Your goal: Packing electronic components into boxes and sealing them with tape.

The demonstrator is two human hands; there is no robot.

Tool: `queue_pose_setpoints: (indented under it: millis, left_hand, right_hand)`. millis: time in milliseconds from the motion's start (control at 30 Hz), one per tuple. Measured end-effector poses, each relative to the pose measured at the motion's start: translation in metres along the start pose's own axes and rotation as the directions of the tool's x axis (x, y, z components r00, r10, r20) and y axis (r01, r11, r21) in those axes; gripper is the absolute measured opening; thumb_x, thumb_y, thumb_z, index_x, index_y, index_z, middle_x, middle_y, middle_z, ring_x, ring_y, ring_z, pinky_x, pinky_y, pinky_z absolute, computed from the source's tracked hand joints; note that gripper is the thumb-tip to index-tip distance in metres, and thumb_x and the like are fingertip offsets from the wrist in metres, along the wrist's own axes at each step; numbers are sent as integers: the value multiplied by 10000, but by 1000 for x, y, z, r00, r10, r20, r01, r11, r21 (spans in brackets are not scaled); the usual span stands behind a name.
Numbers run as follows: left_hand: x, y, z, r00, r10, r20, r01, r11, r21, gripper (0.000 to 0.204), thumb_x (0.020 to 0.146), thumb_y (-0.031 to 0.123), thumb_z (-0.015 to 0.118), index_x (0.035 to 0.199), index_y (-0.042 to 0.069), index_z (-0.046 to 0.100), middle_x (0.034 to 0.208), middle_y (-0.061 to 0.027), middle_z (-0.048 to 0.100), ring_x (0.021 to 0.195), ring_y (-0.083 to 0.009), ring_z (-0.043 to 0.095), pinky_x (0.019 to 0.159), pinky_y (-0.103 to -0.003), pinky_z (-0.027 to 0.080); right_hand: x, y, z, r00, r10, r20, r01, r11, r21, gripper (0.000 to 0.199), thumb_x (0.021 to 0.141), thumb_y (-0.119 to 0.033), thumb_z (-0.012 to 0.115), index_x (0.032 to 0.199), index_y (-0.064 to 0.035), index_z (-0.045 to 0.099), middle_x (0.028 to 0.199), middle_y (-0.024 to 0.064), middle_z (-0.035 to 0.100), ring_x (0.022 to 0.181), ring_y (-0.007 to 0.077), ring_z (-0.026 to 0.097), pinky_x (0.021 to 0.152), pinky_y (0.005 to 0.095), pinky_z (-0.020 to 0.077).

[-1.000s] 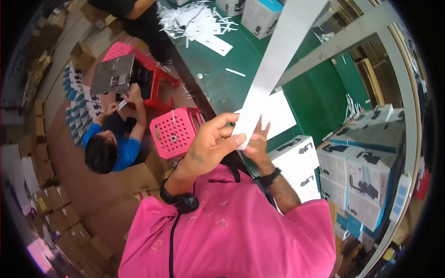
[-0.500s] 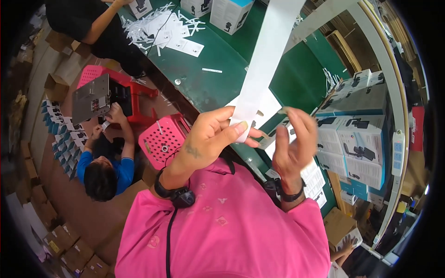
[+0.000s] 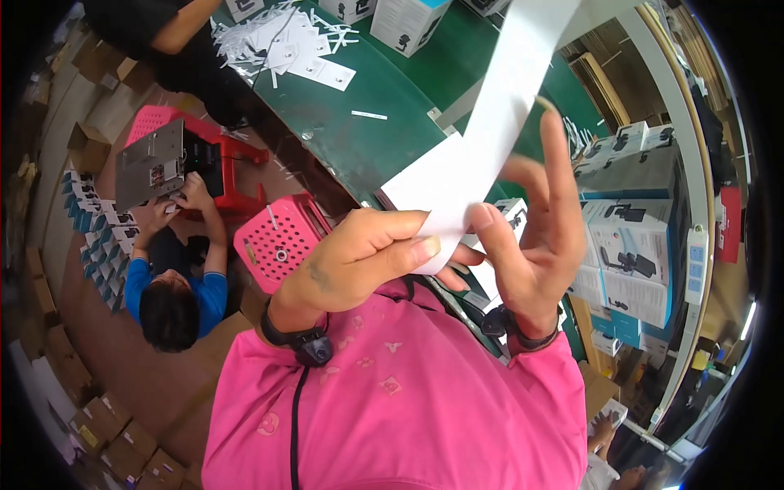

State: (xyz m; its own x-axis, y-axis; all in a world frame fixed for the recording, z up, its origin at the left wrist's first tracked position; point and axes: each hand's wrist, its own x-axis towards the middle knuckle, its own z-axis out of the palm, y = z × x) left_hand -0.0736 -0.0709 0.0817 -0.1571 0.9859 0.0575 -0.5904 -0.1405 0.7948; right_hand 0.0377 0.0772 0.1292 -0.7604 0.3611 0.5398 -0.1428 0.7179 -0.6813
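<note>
A long white paper strip (image 3: 516,90) runs up and away from my hands across the green worktable (image 3: 347,143). My left hand (image 3: 367,249) is closed on its near end, the thumb lying on top and the other fingers partly hidden beneath. My right hand (image 3: 535,237) is open beside the strip, with its thumb tip at the strip's right edge. Its index finger points up and the other fingers are spread and slightly blurred. Behind the strip lies a stack of white sheets (image 3: 425,171), partly covered by it.
White paper scraps (image 3: 273,45) lie in a pile at the table's far left. Printed boxes (image 3: 625,253) are stacked at right beside a pale metal frame (image 3: 698,147). A pink stool (image 3: 278,245) stands at left. Nearby, a person in blue (image 3: 175,306) handles something small.
My right hand has moved up and in, bringing its thumb to the strip's edge and its index finger upward. The strip's far end has swung right, uncovering more of the stacked sheets.
</note>
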Motion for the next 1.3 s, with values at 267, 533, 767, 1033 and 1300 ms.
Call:
queue_pose_setpoints:
  millis: [267,533,767,1033,1300]
  left_hand:
    - [8,2,-1,997,4,83,-17,986,163,300,993,81,450,1191,-127,540,1135,-192,667,987,-195,673,878,-267,504]
    - [13,2,3,997,74,-13,-73,993,94,270,994,77,455,1144,-114,574,1092,-148,683,958,-170,675,830,-256,512]
    - [16,6,-8,990,136,46,-124,641,757,189,941,34,513,1100,-50,574,867,-223,622,803,-304,670,676,-319,498]
    - [22,-3,-13,971,216,102,-195,467,863,152,896,6,535,1034,-57,544,842,-225,593,818,-427,600,685,-415,482]
    - [40,-3,-23,972,159,170,-230,536,812,148,870,-8,541,1008,-55,569,852,-205,599,787,-402,605,669,-401,473]
  right_hand:
    - [-3,12,-8,990,66,-126,-61,997,46,669,794,85,646,1415,51,398,1009,66,587,874,119,561,816,264,460]
    - [-3,-1,-30,941,-312,134,339,856,-390,391,631,-9,790,1007,-11,686,970,125,626,878,268,582,750,357,468]
    - [1,14,-18,914,-321,247,399,817,-416,368,589,-33,787,943,-16,688,918,97,637,811,278,585,697,375,471]
    - [-11,32,-13,897,-318,306,432,776,-460,340,610,-12,750,942,1,682,924,84,648,804,240,600,745,414,470]
    - [-5,38,-22,924,-247,291,353,844,-404,313,647,-33,768,948,-4,688,941,81,656,832,227,614,793,430,464]
